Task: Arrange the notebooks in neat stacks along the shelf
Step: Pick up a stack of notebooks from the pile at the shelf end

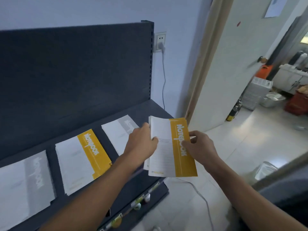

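A small pile of white notebooks with a yellow band [168, 152] is held over the right end of the dark shelf [103, 120]. My left hand [143, 144] grips its left edge and my right hand [200, 147] pinches its right edge on the yellow band. Three stacks lie flat on the shelf: a grey-banded stack [25, 182] at the left, a yellow-banded stack [81, 160] in the middle, and a grey-banded stack [120, 130] partly hidden behind my left hand.
The shelf's dark back panel [75, 67] rises behind the stacks. A lower shelf [141, 209] with small items juts out below. A white cable [200, 194] trails on the tiled floor. An open door [233, 64] stands to the right, with boxes beyond it.
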Available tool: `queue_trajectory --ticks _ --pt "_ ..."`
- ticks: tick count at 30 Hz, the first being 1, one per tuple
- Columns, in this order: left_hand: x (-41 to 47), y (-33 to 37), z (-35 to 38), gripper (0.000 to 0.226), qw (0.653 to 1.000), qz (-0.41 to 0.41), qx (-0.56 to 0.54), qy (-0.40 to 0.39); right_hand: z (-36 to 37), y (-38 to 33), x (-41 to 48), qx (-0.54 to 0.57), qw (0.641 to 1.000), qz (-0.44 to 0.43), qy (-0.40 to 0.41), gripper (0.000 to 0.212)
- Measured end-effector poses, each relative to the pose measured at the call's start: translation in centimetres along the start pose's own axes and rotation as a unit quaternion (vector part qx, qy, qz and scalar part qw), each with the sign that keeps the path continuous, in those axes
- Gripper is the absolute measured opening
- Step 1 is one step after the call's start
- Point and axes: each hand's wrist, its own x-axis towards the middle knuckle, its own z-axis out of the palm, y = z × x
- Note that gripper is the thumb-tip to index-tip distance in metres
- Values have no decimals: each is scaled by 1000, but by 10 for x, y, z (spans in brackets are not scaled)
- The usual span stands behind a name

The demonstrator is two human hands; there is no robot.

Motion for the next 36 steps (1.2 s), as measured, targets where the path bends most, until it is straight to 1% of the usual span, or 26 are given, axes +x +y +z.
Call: queue_trajectory --ticks 5,9,11,13,16,19,23,26,29,31,33,36 --pt "49 1 16 20 999 -42 -8 21 6 -7 74 -39 998 -36 -27 15" --pt "69 -7 27 25 995 -93 -11 32 23 -6 112 -64 995 -58 -57 28" --pt "76 -9 31 28 992 -118 -17 39 29 -10 132 -83 991 -74 -71 30" --pt "83 -10 34 31 989 -142 -18 44 34 -16 150 -104 987 -82 -86 28" --pt "97 -9 39 32 984 -171 -21 51 41 -24 178 -140 981 -96 -92 13" --pt "113 -6 47 30 978 -196 -26 67 46 -29 204 -157 976 -116 -93 12" --pt "133 -1 54 36 970 -226 -30 79 52 -33 231 -175 970 -125 -117 15" --pt "144 5 60 36 966 -247 -14 79 56 -33 250 -195 962 -126 -142 16" --pt "151 9 69 38 963 -260 6 73 59 -31 263 -231 948 -139 -168 15" --pt "153 11 75 37 960 -271 17 72 61 -30 270 -252 937 -152 -188 17" --pt "154 12 80 34 958 -276 26 76 61 -28 276 -258 929 -169 -206 24" --pt "154 13 85 33 956 -276 48 90 63 -25 281 -250 926 -178 -220 26"
